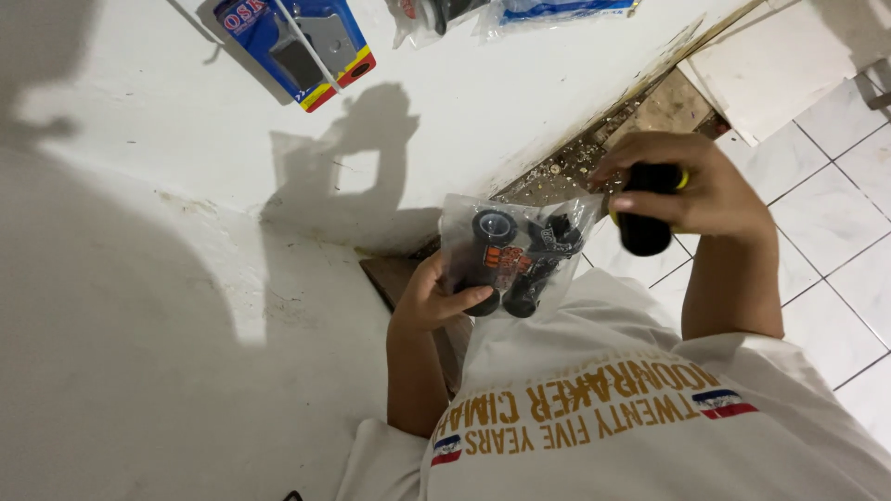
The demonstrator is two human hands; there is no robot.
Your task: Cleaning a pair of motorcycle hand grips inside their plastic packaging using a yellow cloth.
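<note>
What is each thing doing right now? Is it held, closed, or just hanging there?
Left hand: gripping the clear bag from below.
Clear bag: held up, two black grips inside; whether it is sealed cannot be told.
Right hand: closed around a black grip.
Black grip: out of the bag, held, yellow end showing.
Blue card pack: hanging on the white wall, untouched.
Clear packets: hanging at the top edge, partly cut off.

The big white wall (139, 306) is bare below the blue and red card pack (295, 46) hanging near its top edge. White floor tiles (835, 223) lie open.
</note>
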